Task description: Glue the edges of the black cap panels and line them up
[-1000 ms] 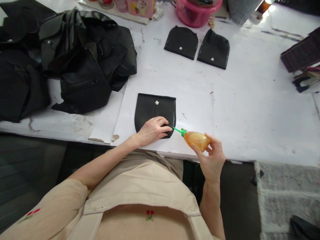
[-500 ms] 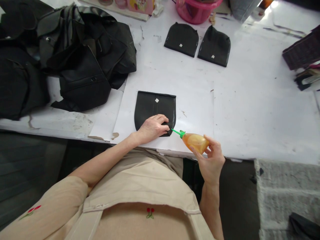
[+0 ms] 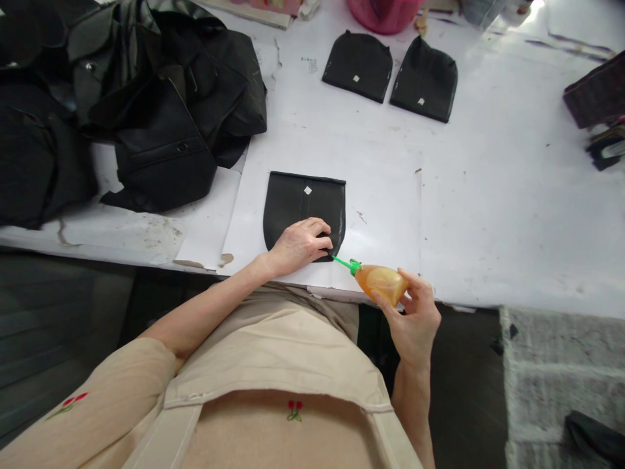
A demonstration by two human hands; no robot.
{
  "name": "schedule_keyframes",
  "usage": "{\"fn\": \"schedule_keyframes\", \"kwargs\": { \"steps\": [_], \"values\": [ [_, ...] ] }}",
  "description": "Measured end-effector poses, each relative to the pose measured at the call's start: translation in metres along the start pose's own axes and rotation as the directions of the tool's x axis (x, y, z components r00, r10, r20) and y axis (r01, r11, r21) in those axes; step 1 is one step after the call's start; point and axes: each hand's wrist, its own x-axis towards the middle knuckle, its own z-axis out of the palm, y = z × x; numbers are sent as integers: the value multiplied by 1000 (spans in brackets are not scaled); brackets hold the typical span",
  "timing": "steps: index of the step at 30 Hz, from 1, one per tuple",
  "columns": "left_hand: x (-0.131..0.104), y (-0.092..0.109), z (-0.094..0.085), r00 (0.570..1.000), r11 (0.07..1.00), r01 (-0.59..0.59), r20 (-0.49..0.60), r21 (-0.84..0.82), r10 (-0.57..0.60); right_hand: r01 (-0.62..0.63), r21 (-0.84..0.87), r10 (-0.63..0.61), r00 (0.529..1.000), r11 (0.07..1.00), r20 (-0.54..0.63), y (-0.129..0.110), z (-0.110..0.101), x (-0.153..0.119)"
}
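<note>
A black leather-like panel point(image 3: 283, 205), with a straight top edge, rounded lower corners and a small white diamond mark, lies flat near the table's front edge. My left hand point(image 3: 303, 244) holds it down at its lower right part, fingers bent and resting on it. My right hand point(image 3: 415, 309) is closed round a squeeze glue bottle point(image 3: 383, 283) with amber contents and a green nozzle. The bottle is tilted to the left, its nozzle tip at the panel's lower right edge, close to my left fingertips. A pale, shiny line runs along the panel's right edge.
Two similar black panels point(image 3: 359, 65) lie farther back. A heap of black bag parts point(image 3: 170, 98) covers the table's left side. A pink tub point(image 3: 385, 13) stands at the back, and a dark box point(image 3: 596, 91) sits at the far right on the white table point(image 3: 488, 215).
The nozzle tip has moved slightly left and down along the panel's edge towards its lower corner. My left hand stays on the panel; the view has shifted a little.
</note>
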Motion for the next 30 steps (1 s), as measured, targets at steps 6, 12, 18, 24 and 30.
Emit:
{"fn": "schedule_keyframes", "kwargs": {
  "steps": [6, 12, 18, 24, 30],
  "values": [
    [1, 1, -2, 1000, 1000, 10, -3, -29, -10, -94, 176, 99, 995, 980, -20, 12, 5, 5],
    [0, 0, -3, 999, 997, 39, 11, -73, -39, -128, 282, 140, 990, 951, -24, 27, 12, 12],
    [0, -1, -1, 999, 996, 46, 18, -77, -44, -139, 262, 136, 990, 955, 28, 36, 5, 13],
    [6, -3, -9, 997, 997, 35, 74, -66, -30, -120, 262, 127, 992, 957, -9, 31, -6, 9],
    [28, -6, -16, 990, 1000, -5, 141, 18, 3, -106, 338, 167, 973, 935, -157, 28, -2, 6]
  ]
}}
